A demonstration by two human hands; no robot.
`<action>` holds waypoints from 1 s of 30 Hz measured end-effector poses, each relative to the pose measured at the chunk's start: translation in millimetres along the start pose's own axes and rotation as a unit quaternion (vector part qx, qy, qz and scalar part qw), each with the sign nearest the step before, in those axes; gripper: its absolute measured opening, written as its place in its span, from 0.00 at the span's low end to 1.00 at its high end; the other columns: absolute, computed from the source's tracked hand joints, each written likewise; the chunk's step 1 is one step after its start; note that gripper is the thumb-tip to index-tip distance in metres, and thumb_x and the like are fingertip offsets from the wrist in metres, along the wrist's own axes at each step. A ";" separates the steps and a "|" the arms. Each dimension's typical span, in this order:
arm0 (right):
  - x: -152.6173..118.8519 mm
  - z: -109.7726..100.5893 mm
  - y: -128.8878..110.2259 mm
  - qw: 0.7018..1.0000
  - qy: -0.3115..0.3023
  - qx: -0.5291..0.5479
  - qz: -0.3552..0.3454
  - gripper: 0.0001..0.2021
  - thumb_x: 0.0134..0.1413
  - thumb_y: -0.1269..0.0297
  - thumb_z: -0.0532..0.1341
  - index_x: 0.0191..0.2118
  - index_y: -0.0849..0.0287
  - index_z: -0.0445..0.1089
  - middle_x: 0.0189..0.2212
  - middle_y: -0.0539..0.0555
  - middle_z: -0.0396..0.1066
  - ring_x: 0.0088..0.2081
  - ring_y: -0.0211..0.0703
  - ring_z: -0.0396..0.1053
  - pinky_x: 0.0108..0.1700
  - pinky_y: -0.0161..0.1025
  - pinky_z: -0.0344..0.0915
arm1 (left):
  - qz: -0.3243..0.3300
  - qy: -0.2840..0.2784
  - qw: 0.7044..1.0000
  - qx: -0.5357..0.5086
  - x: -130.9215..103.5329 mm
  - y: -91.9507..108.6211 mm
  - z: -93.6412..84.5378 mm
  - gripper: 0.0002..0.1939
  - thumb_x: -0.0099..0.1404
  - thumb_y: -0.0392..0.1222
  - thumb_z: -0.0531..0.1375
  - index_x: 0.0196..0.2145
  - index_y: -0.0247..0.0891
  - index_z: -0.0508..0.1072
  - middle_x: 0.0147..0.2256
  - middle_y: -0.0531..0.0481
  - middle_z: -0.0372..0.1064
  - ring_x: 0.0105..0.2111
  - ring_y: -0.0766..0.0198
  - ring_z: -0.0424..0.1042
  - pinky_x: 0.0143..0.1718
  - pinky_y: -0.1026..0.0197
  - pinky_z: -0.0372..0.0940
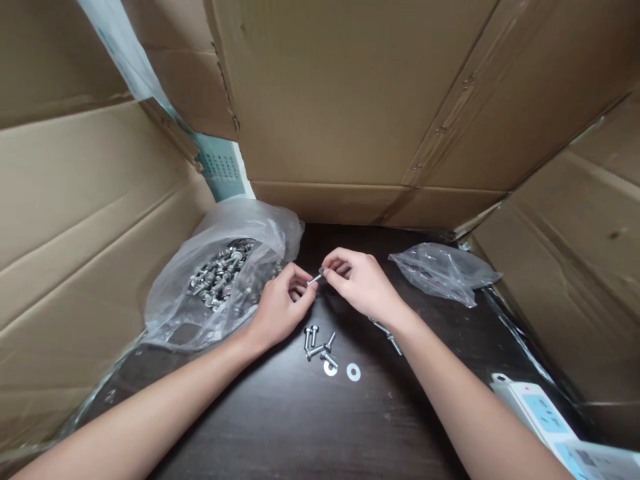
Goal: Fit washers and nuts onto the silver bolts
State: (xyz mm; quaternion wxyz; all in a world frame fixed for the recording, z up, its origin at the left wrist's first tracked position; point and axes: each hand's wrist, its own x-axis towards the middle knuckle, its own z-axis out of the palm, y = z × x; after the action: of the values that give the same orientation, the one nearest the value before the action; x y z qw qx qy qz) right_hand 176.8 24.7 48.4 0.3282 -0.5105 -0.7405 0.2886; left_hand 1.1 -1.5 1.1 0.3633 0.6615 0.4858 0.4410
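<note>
Between my two hands is a small metal bolt (316, 278), slanting up to the right. My left hand (287, 300) pinches its lower left end between thumb and finger. At the upper right end, the fingertips of my right hand (357, 280) are closed on it. Several loose bolts (315, 348) lie on the dark table (280, 427) below my hands. Two flat washers are there too, one washer (353, 372) lying apart and the other washer (330, 369) partly under a bolt. More bolts (393, 342) lie beside my right forearm, which partly hides them.
An open clear plastic bag (170, 300) full of metal bolts stands at the left. A crumpled clear bag (440, 267) lies at the back right. A white power strip (545, 417) sits at the lower right. Cardboard walls (350, 100) surround the table.
</note>
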 end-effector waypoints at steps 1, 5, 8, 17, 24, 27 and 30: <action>-0.6 0.5 -0.7 1.000 0.001 -0.001 -0.005 0.05 0.57 0.72 0.62 0.34 0.58 0.75 0.30 0.51 0.79 0.32 0.40 0.75 0.37 0.37 0.69 | 0.000 -0.002 1.000 -0.004 -0.1 -0.1 0.0 0.08 0.69 0.46 0.61 0.36 0.39 0.68 0.28 0.52 0.73 0.28 0.63 0.74 0.30 0.62 0.66; -2.2 1.7 -2.7 1.000 -0.013 0.002 -0.022 0.06 0.58 0.73 0.61 0.36 0.58 0.76 0.31 0.52 0.80 0.33 0.41 0.77 0.39 0.37 0.70 | 0.001 -0.002 1.000 -0.011 0.2 -0.8 0.0 0.09 0.70 0.46 0.60 0.37 0.39 0.68 0.30 0.50 0.75 0.29 0.62 0.75 0.30 0.62 0.65; -2.7 1.4 -4.6 0.999 -0.020 0.008 -0.024 0.07 0.58 0.73 0.61 0.37 0.58 0.77 0.32 0.52 0.80 0.34 0.41 0.78 0.39 0.37 0.71 | 0.005 -0.003 1.000 -0.005 -0.1 -1.4 -0.5 0.09 0.71 0.46 0.60 0.37 0.39 0.68 0.31 0.50 0.77 0.29 0.63 0.76 0.30 0.62 0.65; -5.3 -3.4 -13.2 0.996 -0.080 -0.007 -0.040 0.14 0.58 0.74 0.59 0.42 0.55 0.81 0.37 0.53 0.82 0.38 0.43 0.79 0.42 0.38 0.72 | 0.013 -0.001 1.000 0.009 -0.9 -2.0 -1.4 0.08 0.71 0.46 0.59 0.37 0.40 0.67 0.31 0.50 0.78 0.29 0.62 0.77 0.29 0.63 0.65; 5.5 -42.3 15.2 0.987 0.072 -0.138 0.036 0.16 0.57 0.73 0.59 0.48 0.57 0.79 0.33 0.53 0.81 0.33 0.43 0.77 0.40 0.39 0.69 | 0.031 -0.034 0.999 0.015 -1.7 -3.2 -0.5 0.07 0.73 0.45 0.57 0.38 0.40 0.65 0.33 0.49 0.79 0.30 0.62 0.78 0.29 0.63 0.65; 6.2 -55.1 31.0 0.963 0.062 -0.250 0.080 0.13 0.57 0.72 0.60 0.43 0.56 0.81 0.34 0.54 0.81 0.35 0.47 0.77 0.41 0.41 0.67 | 0.046 -0.062 0.996 0.040 -3.2 -2.5 -1.0 0.07 0.72 0.44 0.57 0.38 0.40 0.66 0.32 0.49 0.79 0.29 0.63 0.77 0.29 0.63 0.65; 3.9 -52.1 39.9 0.944 -0.013 -0.310 0.107 0.11 0.55 0.69 0.61 0.40 0.54 0.82 0.36 0.55 0.81 0.38 0.49 0.77 0.40 0.42 0.66 | 0.055 -0.080 0.993 0.065 -4.5 -2.1 -1.5 0.07 0.72 0.44 0.58 0.38 0.39 0.68 0.31 0.49 0.78 0.27 0.63 0.76 0.28 0.63 0.65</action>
State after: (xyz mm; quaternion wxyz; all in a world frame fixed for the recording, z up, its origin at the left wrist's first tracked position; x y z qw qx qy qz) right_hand 239.1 45.7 50.9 0.1107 -0.6596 -0.7386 0.0847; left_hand -1.6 -5.2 -1.4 0.3320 0.7428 0.4455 0.3736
